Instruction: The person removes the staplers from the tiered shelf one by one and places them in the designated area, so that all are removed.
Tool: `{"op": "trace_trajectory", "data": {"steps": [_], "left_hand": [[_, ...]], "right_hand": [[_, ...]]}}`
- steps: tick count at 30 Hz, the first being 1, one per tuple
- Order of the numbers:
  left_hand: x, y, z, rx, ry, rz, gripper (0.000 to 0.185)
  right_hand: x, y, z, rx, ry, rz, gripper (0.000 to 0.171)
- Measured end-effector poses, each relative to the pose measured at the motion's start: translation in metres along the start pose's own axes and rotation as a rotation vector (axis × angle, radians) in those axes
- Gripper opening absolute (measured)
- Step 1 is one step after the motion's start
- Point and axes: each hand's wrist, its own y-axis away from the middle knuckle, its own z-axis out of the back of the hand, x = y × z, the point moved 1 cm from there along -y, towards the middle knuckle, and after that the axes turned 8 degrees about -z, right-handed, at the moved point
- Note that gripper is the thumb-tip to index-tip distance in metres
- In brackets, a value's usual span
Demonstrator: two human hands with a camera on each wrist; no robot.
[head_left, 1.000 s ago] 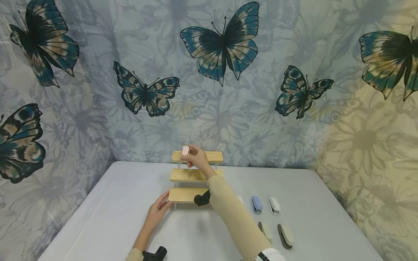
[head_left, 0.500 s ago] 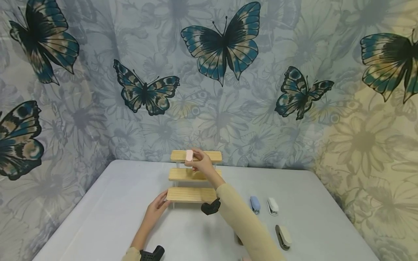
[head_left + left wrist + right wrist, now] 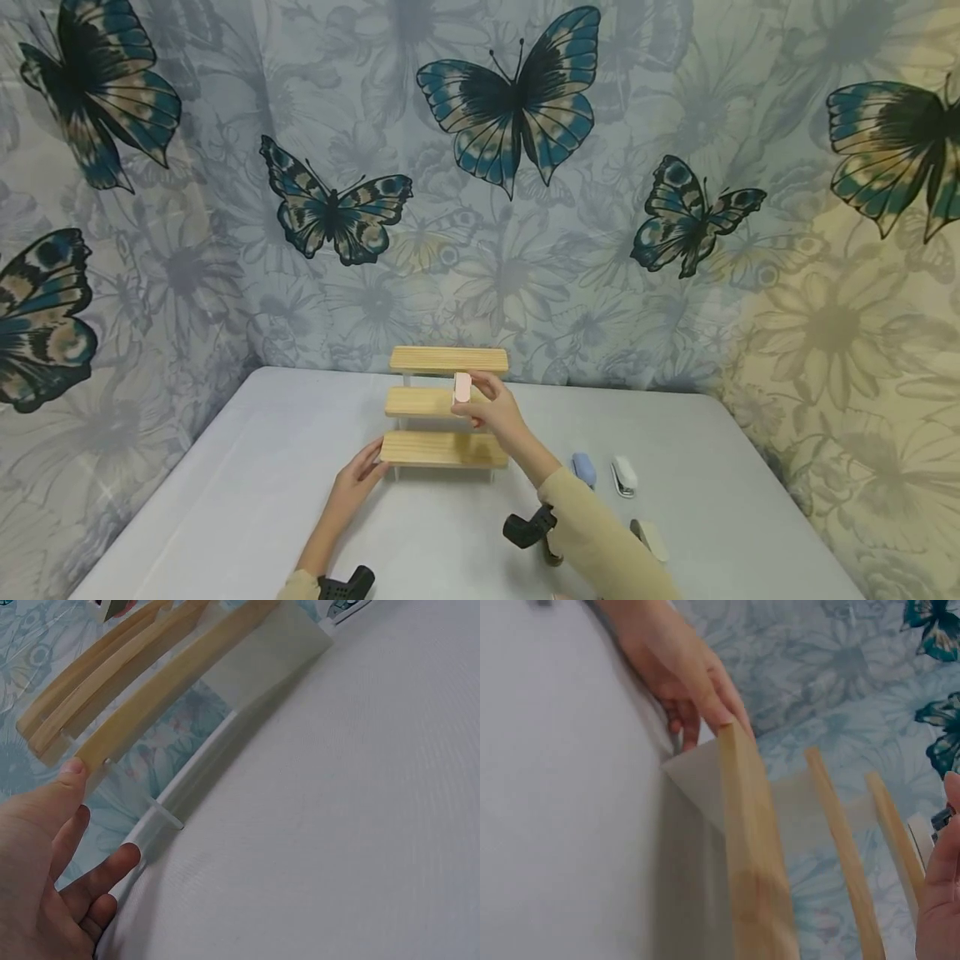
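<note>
Butterfly-print fabric backs our white table (image 3: 247, 467). Our right hand (image 3: 497, 412) pinches a pink stapler (image 3: 462, 388) upright (long axis vertical) over the middle step of the wooden riser (image 3: 442, 450). Our left hand (image 3: 363, 477), fingers relaxed, touches the bottom step's left end.

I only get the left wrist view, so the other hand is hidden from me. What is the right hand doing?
Observer: The right hand pinches a pink stapler, held upright at the middle shelf.
Operator: Is it set down?
Observer: Its base is level with that shelf's top, and the grip is not released.
Operator: Any other staplers around?
Observer: At least three lie on the table at the right: a blue stapler, a white stapler and a beige stapler.
</note>
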Motion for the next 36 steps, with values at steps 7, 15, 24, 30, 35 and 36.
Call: {"op": "trace_trajectory", "data": {"steps": [7, 15, 24, 30, 35, 36], "left_hand": [[0.003, 0.0, -0.001, -0.018, 0.035, 0.02, 0.044], [0.004, 0.0, -0.004, -0.014, 0.011, 0.019, 0.045], [0.0, 0.0, 0.0, 0.007, -0.032, 0.011, 0.048], [0.001, 0.002, 0.0, -0.011, -0.003, 0.027, 0.045], [0.001, 0.001, 0.001, 0.01, 0.006, 0.002, 0.046], [0.001, 0.0, 0.001, 0.021, -0.001, -0.006, 0.046]], "right_hand": [[0.003, 0.04, 0.025, 0.043, 0.014, -0.032, 0.065], [0.004, 0.084, 0.057, -0.028, 0.131, -0.02, 0.063], [-0.005, 0.104, 0.081, -0.017, 0.047, -0.085, 0.069], [-0.009, 0.114, 0.087, -0.034, 0.061, -0.087, 0.063], [-0.008, 0.133, 0.098, -0.049, 0.057, -0.148, 0.061], [-0.008, 0.137, 0.101, -0.06, 0.057, -0.163, 0.061]]}}
